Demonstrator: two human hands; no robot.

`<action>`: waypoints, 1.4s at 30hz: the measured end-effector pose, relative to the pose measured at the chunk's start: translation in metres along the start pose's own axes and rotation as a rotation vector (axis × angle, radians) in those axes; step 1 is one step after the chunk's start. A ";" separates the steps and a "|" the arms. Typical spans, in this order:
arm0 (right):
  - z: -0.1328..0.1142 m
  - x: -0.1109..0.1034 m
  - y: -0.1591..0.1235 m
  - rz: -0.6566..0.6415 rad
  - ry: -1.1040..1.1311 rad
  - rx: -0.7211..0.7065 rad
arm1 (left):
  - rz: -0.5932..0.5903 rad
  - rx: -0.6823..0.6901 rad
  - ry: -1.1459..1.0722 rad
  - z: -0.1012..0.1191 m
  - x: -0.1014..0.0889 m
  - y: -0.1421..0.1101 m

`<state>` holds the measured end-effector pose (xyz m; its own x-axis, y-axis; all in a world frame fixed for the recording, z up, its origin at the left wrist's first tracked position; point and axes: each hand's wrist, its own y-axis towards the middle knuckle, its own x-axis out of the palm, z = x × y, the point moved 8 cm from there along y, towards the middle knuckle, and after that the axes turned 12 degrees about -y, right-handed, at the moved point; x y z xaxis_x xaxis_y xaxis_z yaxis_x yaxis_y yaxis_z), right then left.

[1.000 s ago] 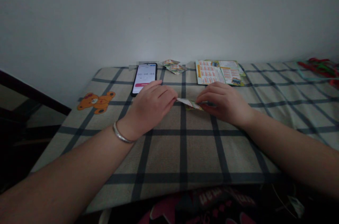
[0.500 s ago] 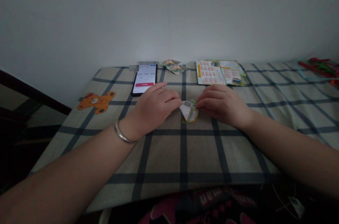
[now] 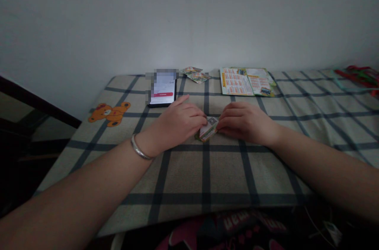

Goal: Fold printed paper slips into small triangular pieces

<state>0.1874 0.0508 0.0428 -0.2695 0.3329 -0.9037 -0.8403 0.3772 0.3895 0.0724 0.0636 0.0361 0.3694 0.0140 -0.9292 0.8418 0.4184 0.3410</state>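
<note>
A small folded piece of printed paper (image 3: 207,131) rests on the checked cloth (image 3: 207,171) between my hands. My left hand (image 3: 177,124), with a silver bangle on its wrist, pinches the paper's left side with curled fingers. From the other side my right hand (image 3: 242,122) grips it with its fingertips. The part of the paper under the fingers is hidden.
A phone (image 3: 162,89) with a lit screen lies behind my left hand. Two folded paper pieces (image 3: 195,74) and a flat printed sheet (image 3: 247,81) sit near the wall. A teddy-bear print (image 3: 108,112) marks the cloth at left. Red and green strips (image 3: 359,74) lie far right.
The paper was folded from a flat strip into a smaller, thicker piece. Both hands moved closer together around it.
</note>
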 end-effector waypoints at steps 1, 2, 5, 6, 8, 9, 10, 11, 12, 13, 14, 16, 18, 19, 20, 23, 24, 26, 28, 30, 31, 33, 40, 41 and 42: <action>0.000 0.001 0.000 -0.012 0.007 0.007 | -0.009 0.004 -0.006 0.000 0.001 0.000; 0.001 0.002 0.000 -0.024 0.013 0.016 | -0.007 0.000 -0.005 0.000 0.000 0.000; 0.002 0.005 0.000 -0.049 0.016 0.044 | 0.014 -0.033 0.021 -0.004 -0.001 0.000; 0.002 0.005 0.000 -0.056 0.020 0.053 | 0.020 -0.045 0.025 -0.006 0.000 0.000; 0.002 0.007 -0.001 -0.073 0.038 0.074 | 0.026 -0.069 0.011 -0.009 0.000 -0.001; 0.002 0.008 -0.001 -0.084 0.050 0.082 | 0.024 -0.075 -0.003 -0.010 0.001 -0.001; 0.002 0.009 -0.001 -0.094 0.061 0.089 | 0.020 -0.075 -0.018 -0.010 0.002 -0.001; 0.002 0.010 -0.001 -0.102 0.070 0.094 | 0.017 -0.070 -0.029 -0.009 0.002 0.000; 0.001 0.010 -0.001 -0.107 0.076 0.098 | 0.017 -0.062 -0.038 -0.009 0.002 0.000; 0.001 0.011 -0.001 -0.109 0.082 0.100 | 0.020 -0.051 -0.049 -0.008 0.002 0.000; 0.001 0.011 -0.001 -0.110 0.087 0.101 | 0.027 -0.043 -0.065 -0.007 0.002 0.000; 0.001 0.010 -0.001 -0.104 0.096 0.104 | 0.037 -0.041 -0.116 -0.007 0.001 0.001; 0.001 0.009 -0.001 -0.100 0.102 0.111 | 0.032 -0.051 -0.168 -0.008 0.001 0.001; 0.001 0.009 -0.001 -0.098 0.104 0.116 | 0.028 -0.057 -0.185 -0.009 0.002 0.001; 0.001 0.008 -0.001 -0.098 0.104 0.122 | 0.024 -0.062 -0.198 -0.009 0.002 0.001; 0.001 0.009 -0.001 -0.101 0.098 0.139 | 0.014 -0.073 -0.232 -0.011 0.003 0.001; 0.002 0.009 -0.001 -0.101 0.093 0.145 | 0.014 -0.075 -0.243 -0.012 0.003 0.002; 0.002 0.009 -0.001 -0.092 0.079 0.160 | 0.021 -0.075 -0.256 -0.012 0.002 0.002; 0.003 0.009 -0.001 -0.083 0.064 0.181 | 0.033 -0.073 -0.262 -0.012 0.001 0.002; 0.004 0.009 0.000 -0.087 0.059 0.210 | 0.039 -0.083 -0.267 -0.013 0.000 0.002; 0.005 0.010 0.001 -0.092 0.061 0.227 | 0.039 -0.092 -0.273 -0.014 0.000 0.002; 0.007 0.012 0.002 -0.108 0.072 0.259 | 0.031 -0.112 -0.284 -0.015 0.001 0.002; 0.011 0.018 0.006 -0.125 0.094 0.312 | 0.024 -0.137 -0.296 -0.011 -0.001 0.004; 0.011 0.019 0.006 -0.125 0.089 0.312 | 0.027 -0.138 -0.300 -0.011 -0.002 0.005; 0.011 0.020 0.006 -0.126 0.084 0.312 | 0.031 -0.139 -0.302 -0.010 -0.003 0.005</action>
<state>0.1818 0.0693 0.0292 -0.2212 0.1998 -0.9546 -0.6886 0.6611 0.2979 0.0716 0.0749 0.0389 0.5115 -0.2327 -0.8272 0.7744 0.5419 0.3264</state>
